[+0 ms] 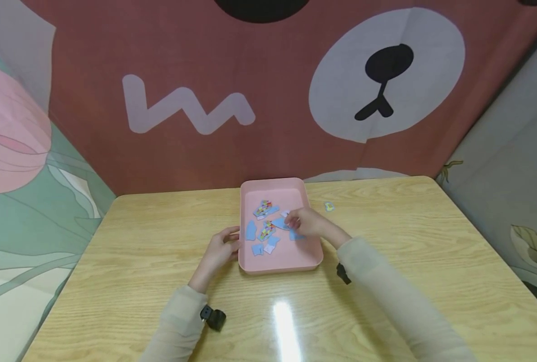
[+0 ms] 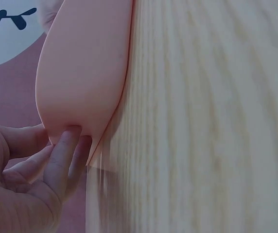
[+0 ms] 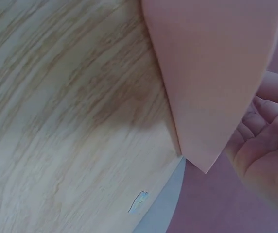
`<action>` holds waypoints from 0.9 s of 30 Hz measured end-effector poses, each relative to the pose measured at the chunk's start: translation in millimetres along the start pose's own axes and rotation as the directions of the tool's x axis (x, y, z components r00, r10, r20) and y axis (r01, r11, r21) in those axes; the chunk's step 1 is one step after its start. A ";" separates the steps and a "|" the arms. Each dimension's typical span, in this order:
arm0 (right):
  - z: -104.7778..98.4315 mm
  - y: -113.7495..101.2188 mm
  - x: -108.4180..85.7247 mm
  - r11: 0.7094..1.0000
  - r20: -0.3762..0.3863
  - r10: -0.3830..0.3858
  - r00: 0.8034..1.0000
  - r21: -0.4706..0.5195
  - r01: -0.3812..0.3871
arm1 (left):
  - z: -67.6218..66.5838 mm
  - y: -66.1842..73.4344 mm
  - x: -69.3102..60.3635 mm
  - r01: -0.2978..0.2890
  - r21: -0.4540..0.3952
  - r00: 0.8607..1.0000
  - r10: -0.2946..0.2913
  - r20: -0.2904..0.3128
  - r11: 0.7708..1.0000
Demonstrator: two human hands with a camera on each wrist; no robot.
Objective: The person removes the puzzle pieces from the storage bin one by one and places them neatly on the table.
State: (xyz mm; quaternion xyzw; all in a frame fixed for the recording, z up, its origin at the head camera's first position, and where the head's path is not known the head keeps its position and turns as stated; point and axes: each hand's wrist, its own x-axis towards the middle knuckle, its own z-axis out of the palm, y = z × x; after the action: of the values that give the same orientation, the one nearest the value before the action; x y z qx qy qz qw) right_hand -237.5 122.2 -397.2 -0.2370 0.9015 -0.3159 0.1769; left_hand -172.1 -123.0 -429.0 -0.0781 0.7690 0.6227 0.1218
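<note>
1. A pink tray [image 1: 291, 256] stands on the wood-grained counter [image 1: 160, 236], close to the bear-patterned hanging [image 1: 277, 151].
2. Flat paper-like pieces lie scattered inside the tray: a blue piece [image 1: 251, 231] near its left wall, two multicoloured pieces [image 1: 267, 230] toward the middle, and a small blue piece [image 1: 257, 250] nearer the front.
3. The left hand [image 1: 219, 250] is loosely spread, its fingertips touching the tray's left outer wall.
4. The right hand [image 1: 307, 221] reaches over the tray's right wall, fingers bent, fingertips at a pointed blue piece [image 1: 279, 223]; whether it pinches that piece, I cannot tell.
5. A little patterned piece [image 1: 329, 206] lies on the counter, right of the tray.
</note>
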 end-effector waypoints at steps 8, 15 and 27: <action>2.8 7.0 3.4 0.994 -0.003 0.013 1.000 -0.108 -0.013 | 0.7 0.9 0.1 -0.004 0.001 1.000 0.004 0.001 1.000; 7.0 7.7 4.9 0.981 0.027 0.082 0.996 -0.180 -0.075 | 0.4 0.4 -0.6 -0.010 0.005 1.000 0.010 -0.002 1.000; 11.4 5.1 4.9 0.977 0.037 0.053 0.998 -0.207 -0.044 | 0.8 1.1 -1.5 -0.006 0.010 1.000 0.006 -0.007 1.000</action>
State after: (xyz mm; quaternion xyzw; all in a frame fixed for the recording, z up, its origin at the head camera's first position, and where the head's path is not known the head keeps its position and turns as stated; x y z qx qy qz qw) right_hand -237.8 117.6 -409.8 -0.2384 0.9311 -0.2113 0.1780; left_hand -170.9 -122.1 -427.7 -0.0774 0.7729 0.6188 0.1174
